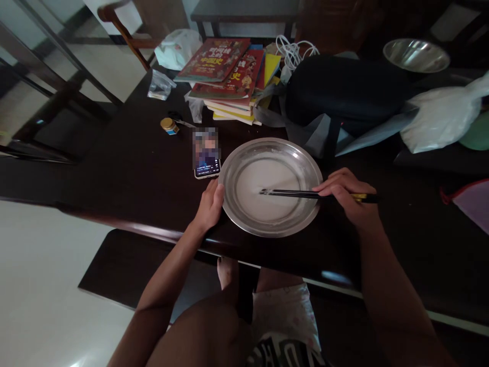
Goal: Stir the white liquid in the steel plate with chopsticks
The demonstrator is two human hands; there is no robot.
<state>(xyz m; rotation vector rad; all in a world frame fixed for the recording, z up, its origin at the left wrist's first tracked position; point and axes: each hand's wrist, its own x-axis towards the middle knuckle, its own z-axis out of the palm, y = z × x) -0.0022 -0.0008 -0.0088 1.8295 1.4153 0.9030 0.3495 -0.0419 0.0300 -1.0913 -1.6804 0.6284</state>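
Note:
A round metal pan [305, 168] holding a pale white liquid sits near the front edge of a dark wooden table [126, 168]. My left hand [209, 205] grips the pan's left rim. My right hand [346, 196] holds a pair of black chopsticks [294, 193] almost level, their tips resting in the white liquid near the pan's middle.
A lit phone [207, 155] lies just left of the pan. Behind it are a small jar [168, 125], a stack of books [233, 76], a dark bag [344, 92], plastic bags [439, 117] and a steel bowl [416, 55]. A bench [126, 265] stands under the table.

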